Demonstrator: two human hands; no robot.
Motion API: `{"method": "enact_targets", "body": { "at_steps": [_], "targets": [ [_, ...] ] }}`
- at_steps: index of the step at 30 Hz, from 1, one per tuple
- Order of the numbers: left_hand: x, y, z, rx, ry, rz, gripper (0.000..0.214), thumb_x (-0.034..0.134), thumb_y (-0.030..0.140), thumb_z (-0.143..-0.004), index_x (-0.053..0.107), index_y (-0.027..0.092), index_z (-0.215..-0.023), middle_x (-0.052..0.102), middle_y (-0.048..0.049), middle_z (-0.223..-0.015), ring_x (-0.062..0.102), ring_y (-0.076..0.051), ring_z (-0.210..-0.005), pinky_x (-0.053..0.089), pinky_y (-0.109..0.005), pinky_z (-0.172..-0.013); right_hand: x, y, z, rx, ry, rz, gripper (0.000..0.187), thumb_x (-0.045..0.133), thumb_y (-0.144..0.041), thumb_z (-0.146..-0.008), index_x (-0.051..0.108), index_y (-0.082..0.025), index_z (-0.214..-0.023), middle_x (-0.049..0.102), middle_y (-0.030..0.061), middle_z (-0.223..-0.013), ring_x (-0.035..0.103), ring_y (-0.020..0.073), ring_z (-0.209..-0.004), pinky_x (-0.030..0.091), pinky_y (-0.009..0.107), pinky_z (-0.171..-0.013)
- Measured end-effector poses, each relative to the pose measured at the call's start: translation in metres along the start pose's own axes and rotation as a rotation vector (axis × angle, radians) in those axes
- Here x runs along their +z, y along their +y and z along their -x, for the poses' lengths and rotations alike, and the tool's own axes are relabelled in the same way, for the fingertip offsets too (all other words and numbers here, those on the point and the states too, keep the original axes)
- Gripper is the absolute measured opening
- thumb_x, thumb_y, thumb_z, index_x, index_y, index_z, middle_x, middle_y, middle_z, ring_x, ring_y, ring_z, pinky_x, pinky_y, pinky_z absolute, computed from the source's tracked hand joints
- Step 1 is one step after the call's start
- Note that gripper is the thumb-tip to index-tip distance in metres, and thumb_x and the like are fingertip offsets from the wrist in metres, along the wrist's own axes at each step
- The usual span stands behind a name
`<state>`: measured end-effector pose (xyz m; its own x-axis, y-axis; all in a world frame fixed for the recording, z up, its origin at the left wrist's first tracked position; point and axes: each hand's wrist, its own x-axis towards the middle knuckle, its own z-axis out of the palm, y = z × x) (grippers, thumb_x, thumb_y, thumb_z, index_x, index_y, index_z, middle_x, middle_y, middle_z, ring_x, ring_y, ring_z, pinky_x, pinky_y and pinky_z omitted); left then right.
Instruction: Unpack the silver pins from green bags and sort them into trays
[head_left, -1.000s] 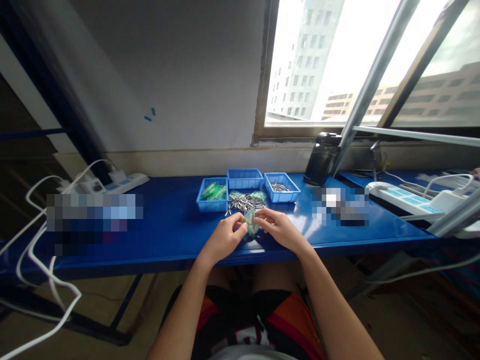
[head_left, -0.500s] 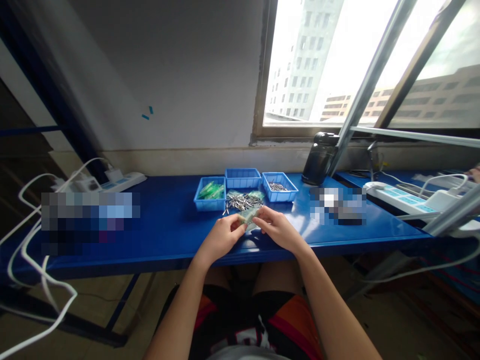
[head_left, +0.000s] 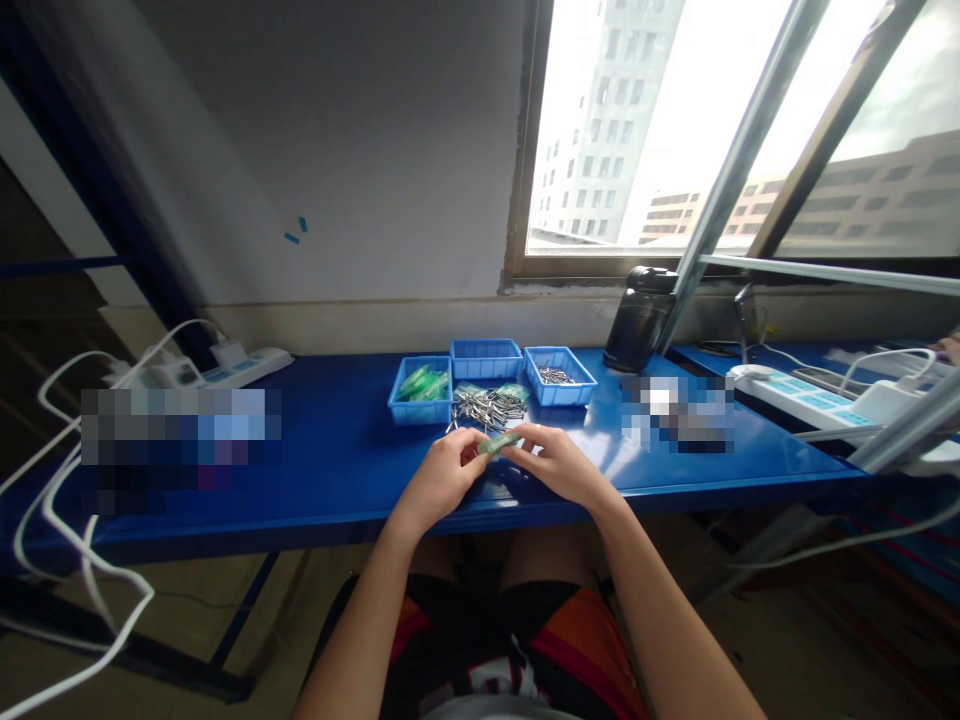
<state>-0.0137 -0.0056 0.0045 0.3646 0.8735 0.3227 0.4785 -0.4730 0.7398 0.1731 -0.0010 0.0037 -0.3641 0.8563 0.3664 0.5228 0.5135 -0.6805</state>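
Note:
Between my two hands is a small green-tinted clear plastic bag (head_left: 498, 443), held just above the front of the blue table. My left hand (head_left: 448, 472) pinches its left end, and my right hand (head_left: 553, 460) grips the right end with thumb and fingers. What the bag contains is too small to make out. Just beyond my fingers lies a loose pile of metal screws (head_left: 489, 408), with more green plastic bags behind and beside it. A blue bin (head_left: 421, 410) of green bags stands left of the pile. Right of it, another blue bin (head_left: 559, 393) contains small metal pieces.
A third blue bin (head_left: 486, 365) stands behind the pile. The blue table (head_left: 330, 455) also bears a black bottle-like container (head_left: 640, 318) near the window. Power strips (head_left: 806, 405) with white cables lie at both sides. Blurred-out patches cover items left and right.
The plastic bag has gone from spread out flatter to folded or rolled narrower between my fingers. Both hands have stayed in nearly the same place.

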Motion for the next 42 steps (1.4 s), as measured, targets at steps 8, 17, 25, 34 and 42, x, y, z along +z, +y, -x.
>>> {"method": "enact_targets", "body": {
  "at_steps": [8, 17, 25, 34, 42],
  "targets": [
    [0.0024, -0.0032, -0.0016, -0.011, 0.001, -0.01, 0.023, 0.051, 0.033, -0.083, 0.065, 0.017, -0.091, 0.06, -0.0027, -0.077, 0.052, -0.015, -0.069, 0.039, -0.025, -0.064, 0.0023, 0.0047, -0.0008, -0.029, 0.033, 0.072, 0.019, 0.053, -0.03, -0.085, 0.063, -0.017, -0.077, 0.055, -0.0009, -0.069, 0.046, 0.0108, -0.058, 0.036, 0.022, -0.055],
    [0.0027, -0.0016, -0.002, -0.019, -0.036, -0.015, 0.031, 0.047, 0.041, -0.084, 0.062, 0.015, -0.075, 0.058, -0.0013, -0.072, 0.048, -0.013, -0.064, 0.035, -0.024, -0.058, 0.0023, 0.0028, 0.0007, -0.046, 0.028, 0.061, 0.016, 0.055, -0.03, -0.085, 0.063, -0.018, -0.081, 0.054, -0.0012, -0.072, 0.047, 0.0101, -0.059, 0.037, 0.022, -0.058],
    [0.0005, 0.0018, 0.001, -0.003, -0.038, -0.029, 0.015, 0.05, 0.029, -0.083, 0.06, 0.018, -0.084, 0.054, 0.0013, -0.071, 0.048, -0.013, -0.065, 0.036, -0.023, -0.06, 0.0036, 0.006, 0.0021, -0.065, 0.015, 0.092, 0.012, 0.057, -0.028, -0.082, 0.065, -0.02, -0.086, 0.059, -0.0003, -0.075, 0.048, 0.0104, -0.06, 0.039, 0.022, -0.06],
    [0.0047, -0.0057, -0.0032, -0.018, -0.04, -0.061, 0.03, 0.053, 0.033, -0.081, 0.064, 0.019, -0.104, 0.059, -0.0029, -0.08, 0.053, -0.015, -0.07, 0.04, -0.025, -0.064, 0.0066, 0.0075, 0.003, -0.051, 0.051, 0.117, 0.007, 0.057, -0.02, -0.077, 0.062, -0.02, -0.082, 0.058, -0.0007, -0.072, 0.049, 0.0113, -0.059, 0.038, 0.022, -0.057],
    [0.0016, 0.0024, 0.0009, -0.013, -0.054, -0.074, 0.034, 0.049, 0.05, -0.081, 0.064, 0.019, -0.087, 0.055, -0.0009, -0.075, 0.049, -0.015, -0.069, 0.037, -0.025, -0.061, 0.0053, 0.0029, 0.0046, -0.024, 0.036, 0.061, 0.003, 0.054, -0.022, -0.079, 0.055, -0.019, -0.079, 0.057, -0.0018, -0.073, 0.048, 0.0105, -0.058, 0.038, 0.021, -0.055]
  ]
}}
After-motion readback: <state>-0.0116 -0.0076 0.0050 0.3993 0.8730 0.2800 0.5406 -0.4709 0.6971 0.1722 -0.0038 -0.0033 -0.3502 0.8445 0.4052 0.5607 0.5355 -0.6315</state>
